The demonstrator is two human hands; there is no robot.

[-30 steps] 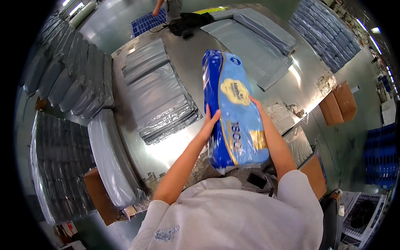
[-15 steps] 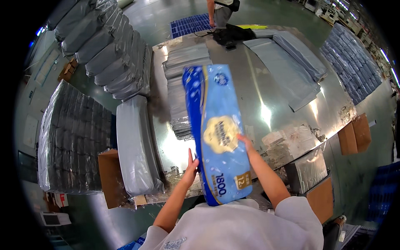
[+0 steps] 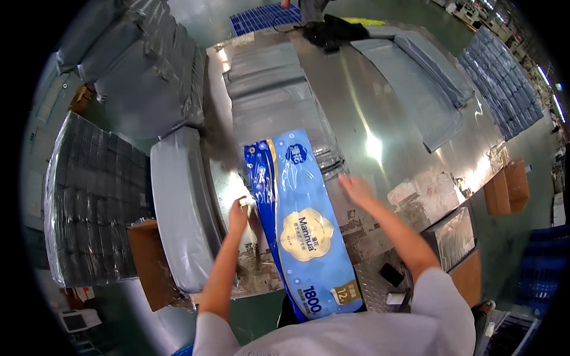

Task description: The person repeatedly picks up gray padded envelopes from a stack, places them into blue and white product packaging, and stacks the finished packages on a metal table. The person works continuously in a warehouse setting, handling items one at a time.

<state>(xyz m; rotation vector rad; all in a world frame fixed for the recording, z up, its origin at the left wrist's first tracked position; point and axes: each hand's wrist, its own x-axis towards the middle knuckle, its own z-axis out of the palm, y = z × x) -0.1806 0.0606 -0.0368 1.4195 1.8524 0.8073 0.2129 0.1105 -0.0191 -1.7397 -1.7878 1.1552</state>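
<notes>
A long plastic-wrapped pack (image 3: 332,237), dark blue along one side and light blue on top with a cream flower-shaped label, lies lengthwise in front of me. Its far end covers the near part of a pile of flat grey plastic bags (image 3: 267,101), and its near end reaches my shirt. My left hand (image 3: 238,216) is beside the pack's left side, fingers loosely bent, with no held thing visible. Off the pack's right side, my right hand (image 3: 356,190) is open, fingers stretched toward the near right corner of the grey bags.
Full grey bags stand stacked (image 3: 142,77) at the far left; a long grey bag (image 3: 184,207) lies nearer. More grey bags (image 3: 415,89) are on the metal table (image 3: 368,113) at right, beside a black bag (image 3: 332,34). Open cartons (image 3: 507,187) flank the table. Another person stands beyond it.
The pack has come down toward me from between my hands. Both hands have let go and moved outward, baring more of the grey bag pile.
</notes>
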